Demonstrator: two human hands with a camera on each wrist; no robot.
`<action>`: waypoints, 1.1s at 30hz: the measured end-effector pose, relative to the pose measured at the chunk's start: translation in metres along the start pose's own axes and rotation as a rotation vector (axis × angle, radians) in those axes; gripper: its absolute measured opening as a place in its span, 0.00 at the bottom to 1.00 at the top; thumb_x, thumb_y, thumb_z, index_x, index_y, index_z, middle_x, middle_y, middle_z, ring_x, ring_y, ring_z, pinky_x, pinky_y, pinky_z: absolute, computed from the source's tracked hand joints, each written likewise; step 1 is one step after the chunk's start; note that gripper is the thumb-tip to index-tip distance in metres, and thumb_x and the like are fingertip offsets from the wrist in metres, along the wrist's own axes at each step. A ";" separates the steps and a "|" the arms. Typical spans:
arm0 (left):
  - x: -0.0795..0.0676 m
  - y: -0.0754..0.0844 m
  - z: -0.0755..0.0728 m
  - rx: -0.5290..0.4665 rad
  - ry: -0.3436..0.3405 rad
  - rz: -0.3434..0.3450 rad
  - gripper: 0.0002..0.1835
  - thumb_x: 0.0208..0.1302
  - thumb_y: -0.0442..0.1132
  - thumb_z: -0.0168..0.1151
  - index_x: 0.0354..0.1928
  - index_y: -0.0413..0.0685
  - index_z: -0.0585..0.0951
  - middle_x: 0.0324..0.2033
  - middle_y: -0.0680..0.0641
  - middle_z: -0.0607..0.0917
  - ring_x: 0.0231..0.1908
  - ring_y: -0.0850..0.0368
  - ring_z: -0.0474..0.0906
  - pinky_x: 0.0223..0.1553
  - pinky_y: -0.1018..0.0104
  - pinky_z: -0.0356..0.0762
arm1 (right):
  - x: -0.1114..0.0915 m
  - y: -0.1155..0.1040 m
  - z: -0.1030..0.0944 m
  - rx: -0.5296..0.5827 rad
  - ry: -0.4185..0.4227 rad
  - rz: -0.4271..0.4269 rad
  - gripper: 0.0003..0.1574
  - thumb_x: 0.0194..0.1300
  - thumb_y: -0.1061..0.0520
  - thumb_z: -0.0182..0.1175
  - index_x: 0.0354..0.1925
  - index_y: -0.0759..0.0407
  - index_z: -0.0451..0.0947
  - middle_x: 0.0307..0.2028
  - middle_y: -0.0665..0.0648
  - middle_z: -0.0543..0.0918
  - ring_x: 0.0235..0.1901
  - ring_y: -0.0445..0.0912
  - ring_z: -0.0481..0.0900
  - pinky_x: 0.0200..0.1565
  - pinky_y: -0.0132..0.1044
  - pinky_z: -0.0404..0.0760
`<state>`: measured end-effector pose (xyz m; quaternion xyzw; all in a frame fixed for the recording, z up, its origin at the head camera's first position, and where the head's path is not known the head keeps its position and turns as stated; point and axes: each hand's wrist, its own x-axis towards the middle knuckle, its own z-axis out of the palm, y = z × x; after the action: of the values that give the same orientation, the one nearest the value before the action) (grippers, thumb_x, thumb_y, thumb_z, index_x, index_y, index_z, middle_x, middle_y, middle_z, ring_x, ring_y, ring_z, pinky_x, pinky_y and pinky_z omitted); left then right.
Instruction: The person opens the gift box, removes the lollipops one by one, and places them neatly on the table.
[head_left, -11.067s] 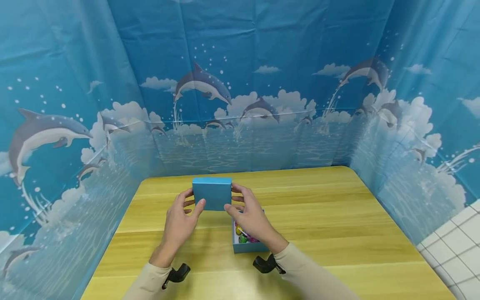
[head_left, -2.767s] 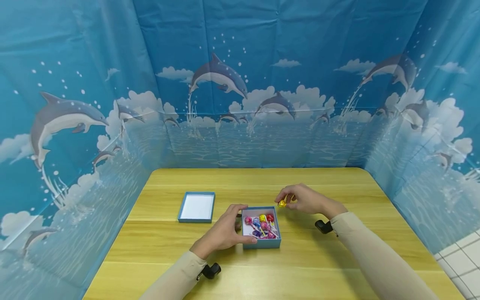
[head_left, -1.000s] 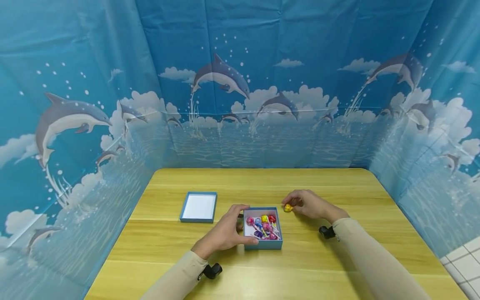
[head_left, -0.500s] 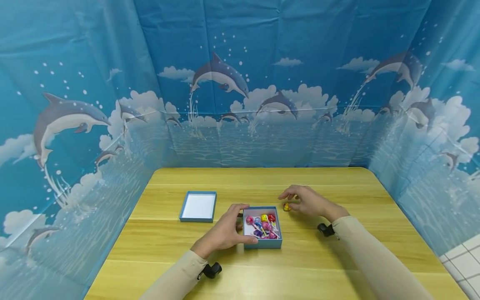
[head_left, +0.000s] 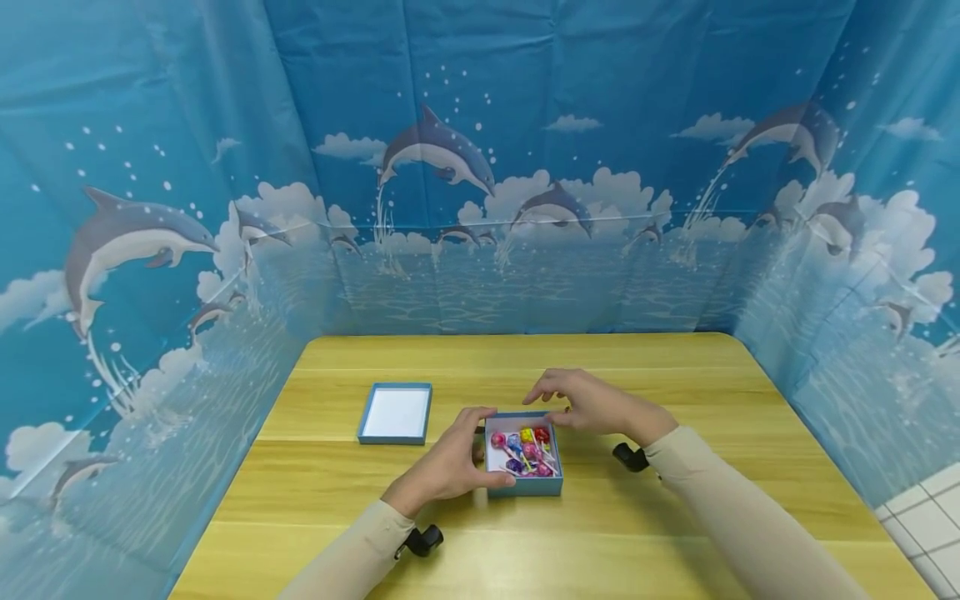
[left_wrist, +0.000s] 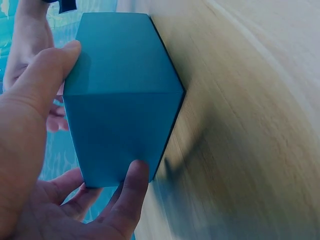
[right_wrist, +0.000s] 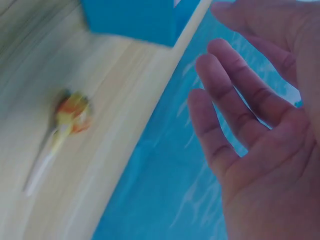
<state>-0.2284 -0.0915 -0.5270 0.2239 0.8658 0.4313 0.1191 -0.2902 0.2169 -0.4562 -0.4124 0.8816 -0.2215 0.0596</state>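
Observation:
A square blue box (head_left: 525,487) stands uncovered on the table, holding several lollipops (head_left: 529,451) in bright wrappers. My left hand (head_left: 444,468) grips the box at its left side, thumb along the near wall and fingers toward the far corner. In the left wrist view the blue walls (left_wrist: 122,132) lie between thumb and fingers. My right hand (head_left: 592,406) hovers over the box's far right corner, fingers spread and holding nothing. One yellow-orange lollipop (right_wrist: 73,114) lies on the table, blurred in the right wrist view; in the head view the right hand hides it.
The blue lid (head_left: 395,414) lies with its white inside up, left of the box. A yellow wood-grain table (head_left: 337,492) carries everything. Dolphin-printed blue curtains (head_left: 480,167) hang behind and at both sides of the table.
My right hand has laid the yellow-orange lollipop on the table, let go of it and moved left to the box. Earlier the lid was lifted and put down at left. The left hand stays on the box.

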 end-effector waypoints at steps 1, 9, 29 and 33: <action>0.000 0.000 0.001 0.007 0.000 -0.001 0.63 0.67 0.60 0.88 0.93 0.49 0.60 0.87 0.39 0.68 0.76 0.42 0.78 0.76 0.42 0.84 | 0.002 -0.004 0.000 0.001 -0.018 -0.009 0.20 0.83 0.63 0.72 0.67 0.53 0.91 0.61 0.58 0.91 0.59 0.59 0.91 0.59 0.61 0.93; -0.002 0.002 0.002 0.050 0.005 0.003 0.64 0.67 0.63 0.88 0.93 0.51 0.60 0.88 0.41 0.67 0.76 0.43 0.77 0.78 0.37 0.80 | 0.016 -0.029 0.007 0.006 -0.166 -0.065 0.20 0.81 0.63 0.73 0.67 0.55 0.91 0.60 0.59 0.92 0.51 0.53 0.90 0.55 0.47 0.92; -0.001 -0.005 0.017 0.269 0.072 0.111 0.74 0.55 0.48 0.97 0.94 0.45 0.55 0.90 0.39 0.60 0.79 0.42 0.78 0.79 0.45 0.82 | 0.048 -0.046 0.036 -0.064 -0.450 -0.105 0.14 0.76 0.67 0.76 0.49 0.48 0.94 0.38 0.45 0.90 0.33 0.32 0.77 0.39 0.27 0.79; -0.001 -0.006 0.015 0.243 0.058 0.114 0.73 0.56 0.50 0.97 0.94 0.45 0.55 0.90 0.40 0.60 0.81 0.41 0.77 0.80 0.44 0.81 | 0.050 -0.045 0.039 -0.082 -0.458 -0.090 0.12 0.74 0.67 0.78 0.45 0.49 0.92 0.36 0.44 0.87 0.32 0.32 0.76 0.38 0.27 0.79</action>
<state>-0.2230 -0.0846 -0.5411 0.2728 0.9008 0.3354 0.0413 -0.2802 0.1405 -0.4673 -0.4930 0.8340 -0.0889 0.2313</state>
